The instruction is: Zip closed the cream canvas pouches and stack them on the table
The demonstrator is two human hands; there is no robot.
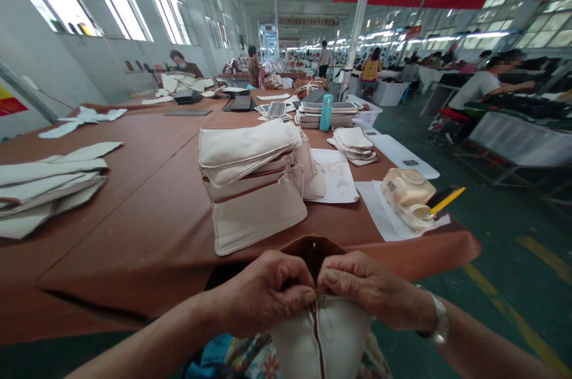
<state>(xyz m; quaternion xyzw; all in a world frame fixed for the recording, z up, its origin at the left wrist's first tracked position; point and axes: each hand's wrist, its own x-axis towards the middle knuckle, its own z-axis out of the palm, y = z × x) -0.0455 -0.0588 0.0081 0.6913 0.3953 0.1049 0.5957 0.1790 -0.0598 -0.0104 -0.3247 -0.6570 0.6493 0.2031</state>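
Note:
A cream piece with a brown zipper line down its middle (342, 340) lies over my lap, its brown lining standing up against the table edge. My left hand (268, 292) pinches the piece at the top of the zipper line. From the right, my right hand (373, 283), with a silver bracelet on the wrist, pinches the same spot, its fingertips nearly meeting the left ones. A thin thread seems to loop below the fingers. Just beyond the hands rests a stack of cream sewn pieces (259, 212) with brown edges.
The brown-covered table (147, 206) holds cream panels (49, 188) at left. At right stand a glue-stained container (406, 188), a yellow-handled tool (448, 201) and small cream pieces (353, 143). A turquoise bottle (326, 112) is farther back. Other people sit at distant tables.

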